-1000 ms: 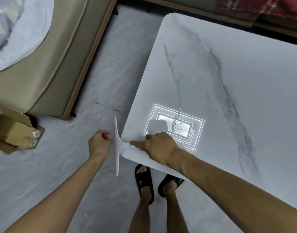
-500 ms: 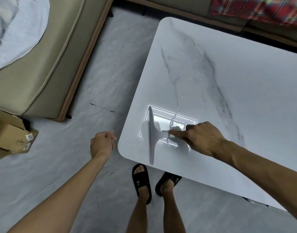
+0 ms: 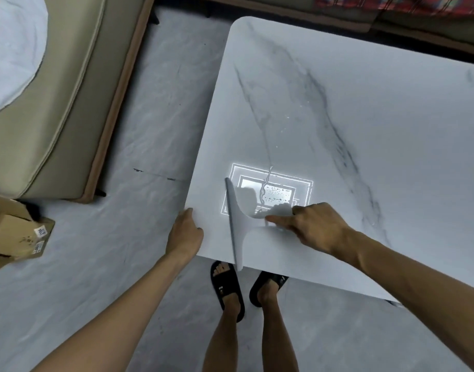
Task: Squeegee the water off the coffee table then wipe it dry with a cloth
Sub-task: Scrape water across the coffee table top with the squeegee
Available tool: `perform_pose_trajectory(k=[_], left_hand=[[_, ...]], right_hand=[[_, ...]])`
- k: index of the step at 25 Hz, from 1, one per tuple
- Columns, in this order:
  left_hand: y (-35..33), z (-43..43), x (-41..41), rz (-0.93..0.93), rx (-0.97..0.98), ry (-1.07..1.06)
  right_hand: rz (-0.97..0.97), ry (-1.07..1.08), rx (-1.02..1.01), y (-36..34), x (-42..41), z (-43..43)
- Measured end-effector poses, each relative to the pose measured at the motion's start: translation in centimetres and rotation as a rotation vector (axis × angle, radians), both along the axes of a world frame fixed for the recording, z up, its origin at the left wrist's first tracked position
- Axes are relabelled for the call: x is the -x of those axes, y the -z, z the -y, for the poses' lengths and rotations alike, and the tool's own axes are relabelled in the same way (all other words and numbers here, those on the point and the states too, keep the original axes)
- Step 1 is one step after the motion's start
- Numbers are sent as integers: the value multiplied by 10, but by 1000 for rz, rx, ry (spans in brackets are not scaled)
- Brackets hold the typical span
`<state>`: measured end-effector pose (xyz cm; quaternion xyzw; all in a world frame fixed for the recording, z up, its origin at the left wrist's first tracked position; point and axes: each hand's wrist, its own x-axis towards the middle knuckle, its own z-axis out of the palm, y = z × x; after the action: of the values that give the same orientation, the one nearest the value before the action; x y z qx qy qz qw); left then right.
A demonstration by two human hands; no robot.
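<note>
I judge the squeegee step in hand: the right hand [image 3: 319, 226] grips the squeegee [image 3: 237, 224] by its handle, blade on the worktop [image 3: 364, 130] near its left edge, the left hand [image 3: 186, 232] against that edge, curl unclear; next, draw the water [image 3: 265, 183] off leftward, pressing evenly.

Setting was a home living room: marble-look coffee table [image 3: 364, 130], beige upholstered sofa [image 3: 77, 89] beside it, cardboard box [image 3: 13, 234] on pale floor [image 3: 150, 116] (marbled).
</note>
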<state>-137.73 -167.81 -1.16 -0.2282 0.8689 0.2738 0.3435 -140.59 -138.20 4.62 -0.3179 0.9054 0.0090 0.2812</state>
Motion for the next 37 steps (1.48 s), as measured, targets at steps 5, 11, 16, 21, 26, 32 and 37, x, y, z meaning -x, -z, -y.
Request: perform_pose_trajectory(k=[5, 11, 16, 21, 26, 32, 37], left_hand=[[12, -33, 8, 174, -25, 66], [15, -39, 23, 225, -1, 59], [14, -35, 25, 268, -21, 39], [11, -40, 23, 251, 0, 53], [0, -48, 26, 260, 0, 49], [-9, -51, 29, 84, 75, -25], [-15, -37, 35, -205, 51, -163]], right_hand=[[-56, 122, -154, -26, -9, -88], [-81, 203, -57, -43, -15, -77], [38, 50, 61, -1, -18, 13], [24, 93, 19, 7, -29, -22], [-44, 239, -82, -13, -41, -110], [-105, 311, -167, -48, -37, -148], [-55, 139, 28, -41, -5, -56]])
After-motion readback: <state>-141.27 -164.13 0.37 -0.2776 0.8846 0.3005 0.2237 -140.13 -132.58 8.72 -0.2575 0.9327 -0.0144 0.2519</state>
